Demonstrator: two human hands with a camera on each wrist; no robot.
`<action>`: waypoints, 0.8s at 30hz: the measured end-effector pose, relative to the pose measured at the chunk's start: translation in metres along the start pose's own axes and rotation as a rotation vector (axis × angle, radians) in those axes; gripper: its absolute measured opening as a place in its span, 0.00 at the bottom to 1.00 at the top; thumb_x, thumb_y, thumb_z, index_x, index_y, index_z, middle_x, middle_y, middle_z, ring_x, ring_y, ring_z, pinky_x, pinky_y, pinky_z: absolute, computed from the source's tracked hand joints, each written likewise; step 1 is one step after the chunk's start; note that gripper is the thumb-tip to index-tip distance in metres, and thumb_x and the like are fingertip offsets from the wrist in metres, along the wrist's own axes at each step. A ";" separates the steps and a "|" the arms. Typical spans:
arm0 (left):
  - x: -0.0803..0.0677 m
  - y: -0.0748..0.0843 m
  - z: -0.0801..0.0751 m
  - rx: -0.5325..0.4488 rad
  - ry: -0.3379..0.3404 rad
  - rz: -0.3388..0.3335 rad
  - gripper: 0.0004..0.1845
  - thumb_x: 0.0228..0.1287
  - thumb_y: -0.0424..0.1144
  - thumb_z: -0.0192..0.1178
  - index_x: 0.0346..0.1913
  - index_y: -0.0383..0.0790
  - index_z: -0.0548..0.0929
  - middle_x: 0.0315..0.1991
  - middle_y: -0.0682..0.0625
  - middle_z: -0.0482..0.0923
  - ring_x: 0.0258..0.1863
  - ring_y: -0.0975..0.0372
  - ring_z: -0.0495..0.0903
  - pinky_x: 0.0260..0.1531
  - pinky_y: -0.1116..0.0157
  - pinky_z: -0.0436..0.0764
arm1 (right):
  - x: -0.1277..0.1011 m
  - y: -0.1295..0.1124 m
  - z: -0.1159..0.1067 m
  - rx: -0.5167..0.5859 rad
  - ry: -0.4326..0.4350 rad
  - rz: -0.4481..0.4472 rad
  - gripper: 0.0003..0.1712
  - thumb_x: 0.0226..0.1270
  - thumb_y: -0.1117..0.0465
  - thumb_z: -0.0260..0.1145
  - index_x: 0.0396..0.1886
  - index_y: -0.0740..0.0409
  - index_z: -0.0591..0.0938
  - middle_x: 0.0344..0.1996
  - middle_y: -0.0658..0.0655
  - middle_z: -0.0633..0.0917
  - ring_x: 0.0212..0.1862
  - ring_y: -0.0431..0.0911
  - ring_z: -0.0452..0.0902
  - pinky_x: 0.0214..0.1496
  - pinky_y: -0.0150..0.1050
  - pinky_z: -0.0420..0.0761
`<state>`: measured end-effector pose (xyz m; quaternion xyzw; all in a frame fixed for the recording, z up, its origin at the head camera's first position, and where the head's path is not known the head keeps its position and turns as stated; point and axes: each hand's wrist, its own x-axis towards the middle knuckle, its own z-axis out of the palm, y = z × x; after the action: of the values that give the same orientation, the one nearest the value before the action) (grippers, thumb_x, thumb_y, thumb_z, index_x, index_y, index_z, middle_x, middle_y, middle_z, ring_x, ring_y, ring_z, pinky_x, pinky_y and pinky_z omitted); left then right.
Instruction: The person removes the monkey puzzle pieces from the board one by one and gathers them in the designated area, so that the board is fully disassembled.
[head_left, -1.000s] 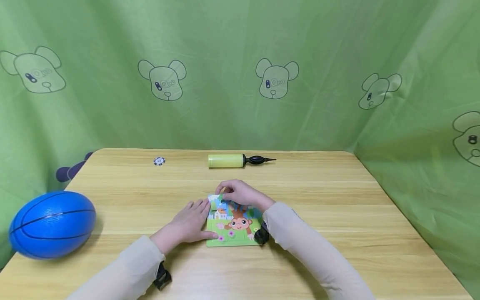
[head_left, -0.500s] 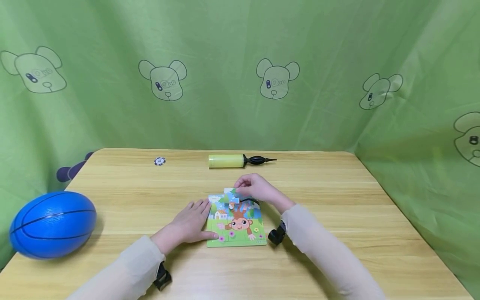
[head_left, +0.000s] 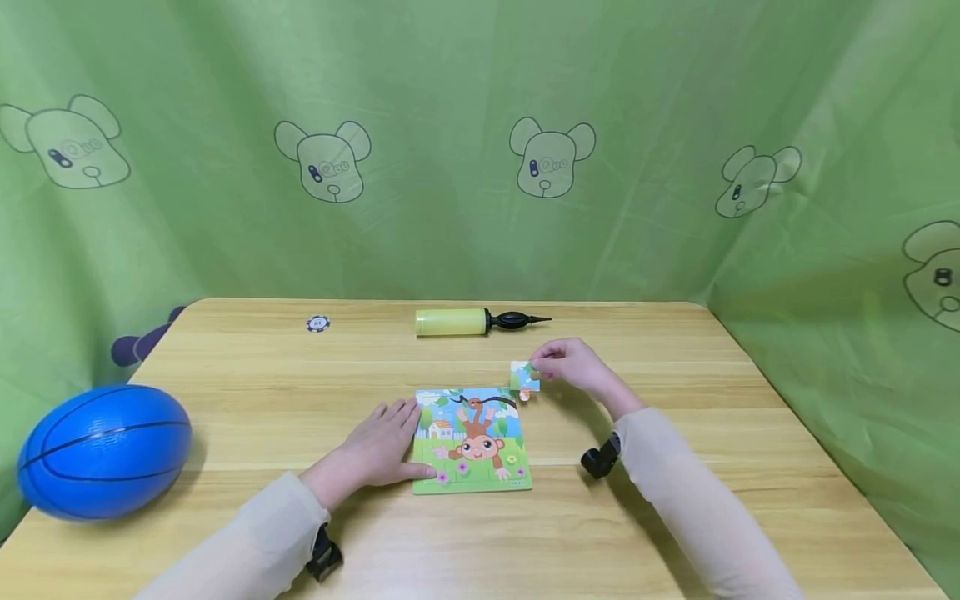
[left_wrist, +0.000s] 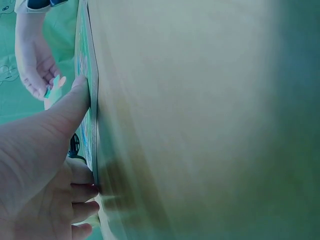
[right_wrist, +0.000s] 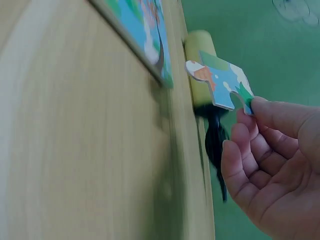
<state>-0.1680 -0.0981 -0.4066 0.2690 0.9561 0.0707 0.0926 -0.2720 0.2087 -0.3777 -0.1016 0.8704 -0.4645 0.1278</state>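
Head view: left hand (head_left: 378,446) lying flat, fingers relaxed, pressing the left edge of the square cartoon-monkey jigsaw board (head_left: 472,442) on the wooden counter (head_left: 675,517); right hand (head_left: 573,367) pinching a small blue-green cardboard puzzle piece (head_left: 524,376) just beyond the board's far right corner.

Left wrist view: thumb touching board edge (left_wrist: 92,125).

Right wrist view: fingertips (right_wrist: 260,107) gripping piece (right_wrist: 220,80), lifted off the counter.

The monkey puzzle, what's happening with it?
A person's right hand pinches one puzzle piece in the air just past the top right corner of the monkey puzzle. The left hand rests flat against the puzzle's left edge on the table. A blue ball and a yellow pump lie untouched.
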 end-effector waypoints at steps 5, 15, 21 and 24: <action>-0.001 0.000 0.000 -0.002 -0.001 0.001 0.51 0.56 0.67 0.52 0.67 0.26 0.56 0.69 0.35 0.51 0.67 0.47 0.50 0.65 0.51 0.49 | 0.005 0.015 -0.013 -0.037 0.016 0.040 0.13 0.65 0.62 0.60 0.43 0.69 0.80 0.34 0.59 0.82 0.39 0.55 0.76 0.45 0.46 0.77; 0.000 -0.001 0.000 0.005 -0.008 -0.006 0.51 0.56 0.67 0.52 0.68 0.27 0.56 0.69 0.36 0.51 0.68 0.47 0.50 0.65 0.52 0.49 | 0.016 0.032 -0.020 -0.047 0.037 0.114 0.12 0.64 0.65 0.61 0.42 0.69 0.80 0.31 0.57 0.81 0.33 0.46 0.74 0.38 0.38 0.78; 0.000 0.000 0.001 0.019 -0.011 -0.008 0.51 0.56 0.67 0.52 0.68 0.27 0.56 0.69 0.36 0.51 0.68 0.47 0.50 0.65 0.52 0.49 | 0.019 0.032 -0.020 -0.073 0.050 0.147 0.11 0.63 0.66 0.61 0.42 0.69 0.81 0.27 0.57 0.81 0.29 0.45 0.74 0.33 0.36 0.78; 0.000 0.000 0.000 0.018 -0.015 -0.011 0.51 0.56 0.67 0.52 0.68 0.27 0.55 0.69 0.36 0.50 0.68 0.47 0.50 0.65 0.52 0.49 | 0.021 0.033 -0.020 -0.107 0.051 0.156 0.11 0.64 0.65 0.61 0.42 0.68 0.81 0.27 0.56 0.81 0.28 0.44 0.73 0.31 0.35 0.77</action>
<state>-0.1679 -0.0980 -0.4065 0.2653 0.9574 0.0596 0.0977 -0.3003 0.2360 -0.3976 -0.0283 0.9022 -0.4086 0.1355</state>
